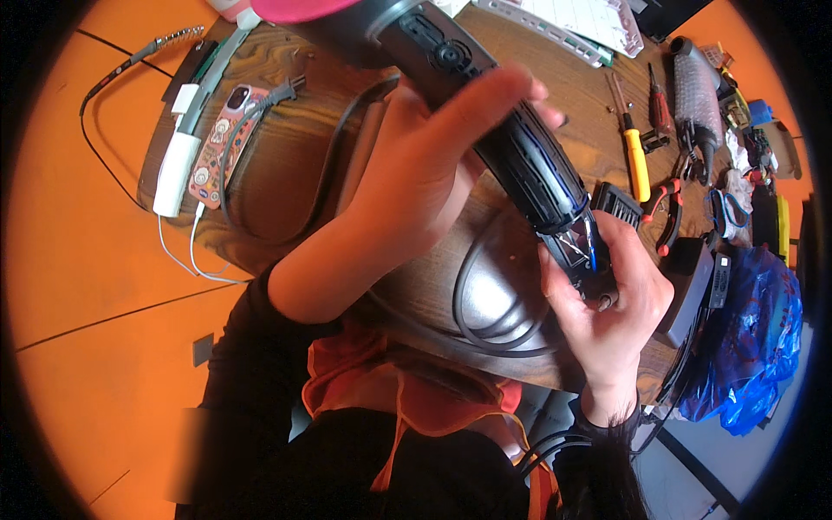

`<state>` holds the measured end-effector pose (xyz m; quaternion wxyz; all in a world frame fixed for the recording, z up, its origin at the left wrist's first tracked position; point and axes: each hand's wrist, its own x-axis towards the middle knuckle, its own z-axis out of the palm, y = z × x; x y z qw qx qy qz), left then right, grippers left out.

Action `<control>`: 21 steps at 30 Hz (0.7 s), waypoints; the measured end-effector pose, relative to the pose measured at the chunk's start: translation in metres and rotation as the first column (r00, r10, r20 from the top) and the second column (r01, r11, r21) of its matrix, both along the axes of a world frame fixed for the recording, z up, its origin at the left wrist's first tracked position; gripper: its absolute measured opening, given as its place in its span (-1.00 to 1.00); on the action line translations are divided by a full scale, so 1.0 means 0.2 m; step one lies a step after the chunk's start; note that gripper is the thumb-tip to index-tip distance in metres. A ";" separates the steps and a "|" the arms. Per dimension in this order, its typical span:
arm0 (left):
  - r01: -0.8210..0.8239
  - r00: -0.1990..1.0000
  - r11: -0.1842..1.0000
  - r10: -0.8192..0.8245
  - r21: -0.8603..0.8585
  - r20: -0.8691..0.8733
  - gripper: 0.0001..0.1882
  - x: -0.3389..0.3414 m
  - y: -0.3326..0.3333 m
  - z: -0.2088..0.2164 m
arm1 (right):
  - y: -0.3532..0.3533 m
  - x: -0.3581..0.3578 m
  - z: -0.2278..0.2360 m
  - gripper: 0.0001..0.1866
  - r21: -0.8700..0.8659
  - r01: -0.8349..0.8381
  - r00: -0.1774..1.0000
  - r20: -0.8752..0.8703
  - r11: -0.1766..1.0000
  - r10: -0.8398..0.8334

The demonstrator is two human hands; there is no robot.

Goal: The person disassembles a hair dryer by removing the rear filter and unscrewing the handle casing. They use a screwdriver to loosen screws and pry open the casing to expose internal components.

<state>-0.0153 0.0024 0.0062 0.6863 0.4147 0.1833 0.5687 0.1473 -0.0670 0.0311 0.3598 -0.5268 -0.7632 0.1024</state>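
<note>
A dark grey hair dryer (529, 160) with a pink end slants across the upper middle, over the wooden table. My left hand (425, 156) is wrapped round its handle, thumb lying across the top. The handle's lower end is opened up, and thin wires (576, 245) show there, one of them blue. My right hand (620, 299) pinches the black end piece (582, 270) below those wires, between thumb and fingers. A black cord (459, 299) loops on the table beneath; where it joins the dryer is hidden.
At the left lie a patterned phone (230, 139), a plug (286, 90) and a white power bank-like block (178, 173). To the right are a yellow-handled screwdriver (638, 165), a red screwdriver (660, 106), red-and-black pliers (672, 212), a bubble-wrapped cylinder (696, 95) and a blue plastic bag (754, 338).
</note>
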 end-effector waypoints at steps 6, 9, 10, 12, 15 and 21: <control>0.120 0.993 0.993 -0.120 -0.001 0.017 -0.56 -0.02 0.03 0.03 | -0.01 0.04 0.05 -0.63 -0.170 -0.039 0.998 -0.063 0.985 0.029; 0.180 0.984 0.982 -0.180 0.064 -0.001 -0.36 -0.01 0.04 0.04 | 0.00 0.09 0.07 -0.58 -0.515 -0.344 0.850 -0.526 0.785 0.027; 0.196 0.980 0.976 -0.198 0.093 0.008 -0.33 -0.01 0.04 0.04 | 0.01 0.10 0.06 -0.57 -0.553 -0.469 0.730 -0.682 0.688 -0.050; 0.224 0.974 0.967 -0.227 0.123 0.010 -0.25 0.00 0.03 0.05 | 0.03 0.09 0.02 -0.51 -0.489 -0.628 0.513 -0.845 0.605 -0.150; 0.267 0.960 0.943 -0.278 0.200 0.027 -0.24 0.01 0.02 0.06 | 0.04 0.07 -0.04 -0.46 -0.423 -0.715 0.497 -0.867 0.557 -0.021; 0.238 0.965 0.954 -0.210 0.184 -0.160 -0.19 -0.03 0.01 0.09 | 0.03 0.05 -0.03 -0.46 -0.357 -0.708 0.407 -0.912 0.610 -0.061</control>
